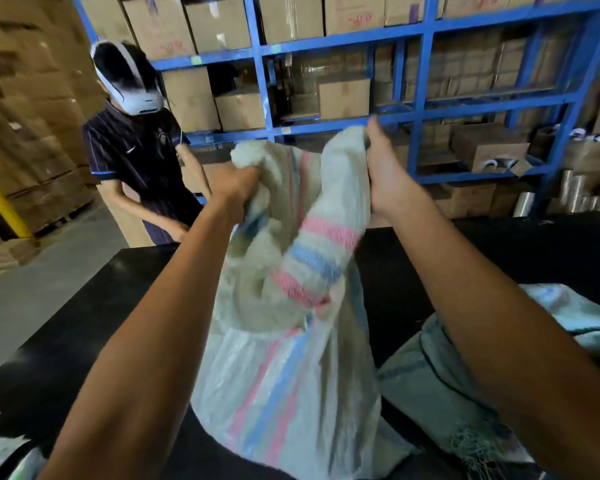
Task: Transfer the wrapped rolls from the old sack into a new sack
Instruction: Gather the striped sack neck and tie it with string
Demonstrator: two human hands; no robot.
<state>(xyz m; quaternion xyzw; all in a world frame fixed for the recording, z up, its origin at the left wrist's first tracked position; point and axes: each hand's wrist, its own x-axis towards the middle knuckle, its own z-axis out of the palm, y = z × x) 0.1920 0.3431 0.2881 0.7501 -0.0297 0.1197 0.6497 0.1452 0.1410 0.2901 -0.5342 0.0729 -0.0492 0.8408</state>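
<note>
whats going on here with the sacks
A person is holding a striped woven sack up off a black table, the left hand and right hand each gripping its bunched top edge. A second pale sack lies on the table beside it. No wrapped rolls are visible. Another person stands behind.

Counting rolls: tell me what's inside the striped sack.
Only folded fabric shows inside the striped sack. The left hand and right hand grip its bunched mouth; any rolls are covered.

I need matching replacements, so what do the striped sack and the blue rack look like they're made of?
Striped sack: probably woven plastic, with a slight sheen, a fine weave and a frayed bottom edge. Blue rack: likely painted metal, with square, rigid bars.
</note>
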